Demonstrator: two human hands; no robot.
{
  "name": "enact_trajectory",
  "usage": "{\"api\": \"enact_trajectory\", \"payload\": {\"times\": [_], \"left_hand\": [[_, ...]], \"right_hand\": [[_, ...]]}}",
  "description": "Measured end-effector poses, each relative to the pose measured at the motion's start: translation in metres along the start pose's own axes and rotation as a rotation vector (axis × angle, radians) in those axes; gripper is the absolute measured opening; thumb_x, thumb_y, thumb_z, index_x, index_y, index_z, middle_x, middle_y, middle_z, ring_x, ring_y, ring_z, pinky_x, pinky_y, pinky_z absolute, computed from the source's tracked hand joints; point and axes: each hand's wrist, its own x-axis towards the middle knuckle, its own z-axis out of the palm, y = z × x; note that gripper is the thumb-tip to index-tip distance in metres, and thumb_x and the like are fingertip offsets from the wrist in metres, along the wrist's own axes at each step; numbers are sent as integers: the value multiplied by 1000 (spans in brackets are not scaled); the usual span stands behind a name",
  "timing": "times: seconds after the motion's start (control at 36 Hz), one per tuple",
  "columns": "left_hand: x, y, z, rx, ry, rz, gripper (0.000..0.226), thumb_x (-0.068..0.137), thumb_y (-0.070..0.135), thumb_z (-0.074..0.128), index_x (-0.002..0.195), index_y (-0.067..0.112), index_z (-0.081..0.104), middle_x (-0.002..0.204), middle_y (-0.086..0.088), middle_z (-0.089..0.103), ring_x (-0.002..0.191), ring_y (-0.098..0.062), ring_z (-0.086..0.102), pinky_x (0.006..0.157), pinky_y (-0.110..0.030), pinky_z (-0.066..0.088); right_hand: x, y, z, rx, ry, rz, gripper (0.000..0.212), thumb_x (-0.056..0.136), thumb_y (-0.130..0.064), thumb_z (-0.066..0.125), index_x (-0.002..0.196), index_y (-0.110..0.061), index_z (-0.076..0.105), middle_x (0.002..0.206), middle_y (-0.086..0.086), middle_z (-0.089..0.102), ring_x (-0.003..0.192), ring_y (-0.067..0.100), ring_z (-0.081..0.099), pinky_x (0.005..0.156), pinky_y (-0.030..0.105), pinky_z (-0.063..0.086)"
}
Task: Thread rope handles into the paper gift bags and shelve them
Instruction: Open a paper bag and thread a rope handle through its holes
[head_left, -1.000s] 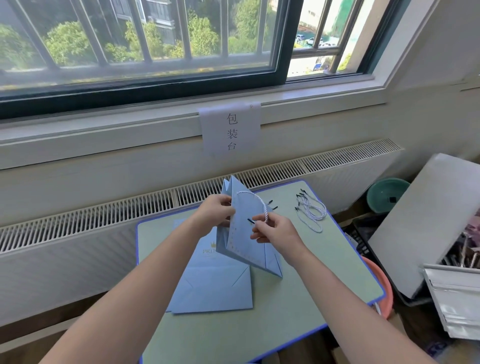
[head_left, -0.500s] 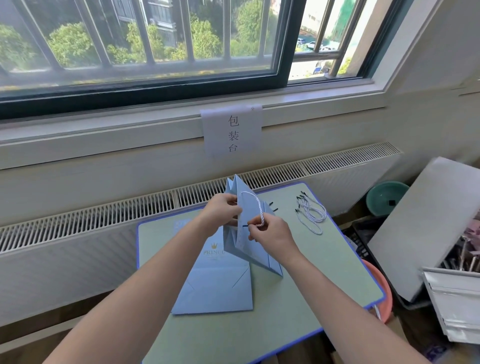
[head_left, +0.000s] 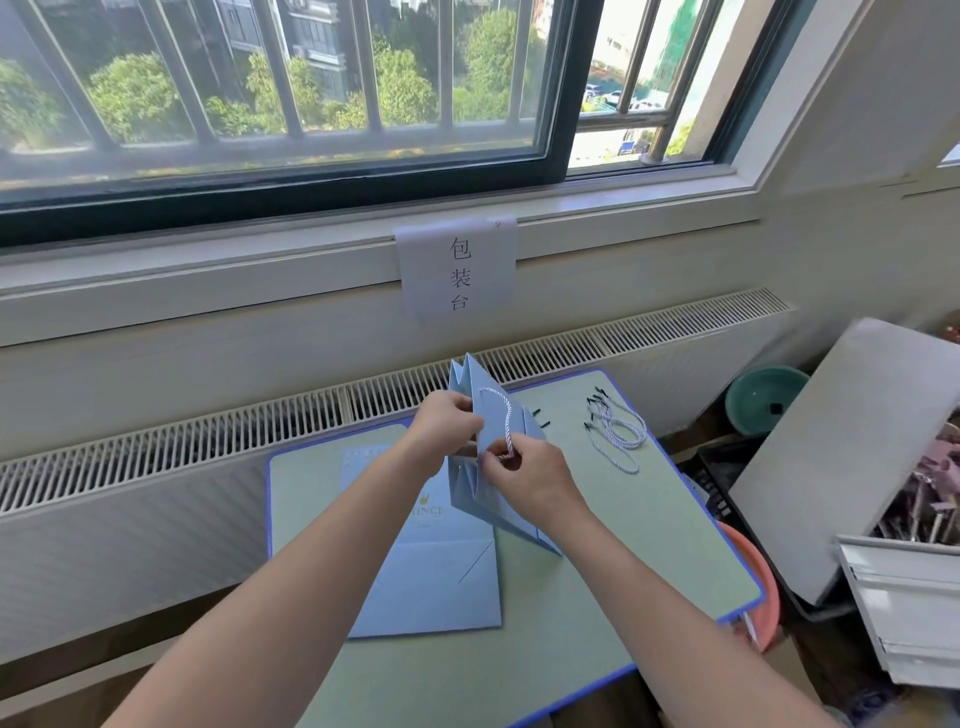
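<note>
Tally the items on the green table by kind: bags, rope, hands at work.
Blue paper bags: 2, one held upright, one flat
Rope being threaded: 1
Loose rope bundle: 1
Hands: 2, left hand, right hand
Total: 6

Pale blue gift bag (head_left: 493, 499) held upright, white rope handle (head_left: 501, 421) looped; flat bags (head_left: 436, 587) stacked beneath; spare ropes (head_left: 618, 434) beside.

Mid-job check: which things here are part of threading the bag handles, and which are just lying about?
In the job: blue bag in left hand; rope handle pinched by right hand; flat bags; spare ropes; table.

Lying about: green basin; grey board; paper sign; orange basin.
</note>
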Motion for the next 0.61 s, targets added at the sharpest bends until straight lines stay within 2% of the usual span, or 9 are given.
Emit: {"api": "enact_trajectory", "payload": {"times": [0.06, 0.11, 0.17, 0.22, 0.28, 0.33, 0.44, 0.53, 0.61], "left_hand": [[0, 2, 1, 11, 15, -21, 17, 83, -11, 47, 81, 1, 59, 72, -11, 58, 59, -19, 62, 51, -26, 56], [2, 3, 2, -23, 10, -25, 19, 83, -11, 49, 88, 0, 63, 82, -16, 62, 66, -26, 67, 58, -31, 60], [1, 4, 5, -69, -1, -18, 17, 85, -9, 50, 92, -4, 64, 88, -20, 66, 70, -28, 70, 63, -33, 61], [0, 5, 9, -101, -24, 5, 14, 89, -4, 49, 87, -2, 63, 88, -23, 68, 72, -28, 70, 63, -31, 61], [1, 4, 11, 11, -35, 45, 16, 90, 1, 49, 81, -1, 62, 84, -21, 67, 70, -25, 66, 62, -29, 58], [1, 4, 12, 248, -70, 97, 18, 89, 9, 54, 76, 2, 63, 75, -12, 63, 64, -20, 56, 59, -28, 48], [-5, 5, 14, 532, -211, 135, 26, 86, 15, 58, 62, 8, 51, 65, -8, 41, 60, -18, 35, 52, -27, 27], [-6, 9, 16, 601, -244, 147, 31, 87, 14, 58, 57, 11, 53, 61, -4, 44, 58, -17, 38, 52, -26, 29], [-5, 10, 14, 590, -223, 130, 28, 85, 11, 58, 59, 10, 52, 61, -6, 48, 58, -19, 43, 55, -27, 34]], "right_hand": [[-2, -3, -1, 11, -17, 26, 25, 85, -35, 70, 90, -11, 66, 80, -5, 66, 77, 12, 61, 66, 17, 45], [-3, -6, -2, -6, -26, 54, 32, 83, -38, 72, 92, -9, 63, 86, -2, 66, 81, 15, 61, 73, 25, 48], [-3, -7, -8, -4, -28, 91, 26, 84, -34, 70, 91, -10, 61, 86, -1, 65, 83, 18, 61, 75, 29, 49], [-1, -5, -15, 31, -21, 131, 14, 84, -27, 66, 86, -14, 61, 81, -3, 63, 83, 19, 62, 74, 29, 48], [0, -4, -22, 72, 2, 153, 10, 83, -23, 65, 78, -18, 59, 75, -3, 63, 82, 23, 64, 74, 31, 51], [1, -1, -27, 106, 30, 178, 8, 80, -23, 66, 75, -19, 61, 72, -2, 63, 84, 26, 67, 79, 38, 56], [1, -1, -32, 127, 37, 195, 7, 78, -22, 66, 78, -15, 63, 71, -1, 65, 84, 26, 68, 78, 39, 56], [-1, -1, -33, 140, 39, 205, 6, 77, -20, 66, 76, -16, 62, 67, -4, 63, 80, 24, 68, 74, 36, 56], [-2, 1, -37, 157, 56, 204, 10, 74, -23, 66, 77, -14, 63, 65, -5, 61, 67, 19, 60, 77, 43, 58]]}}
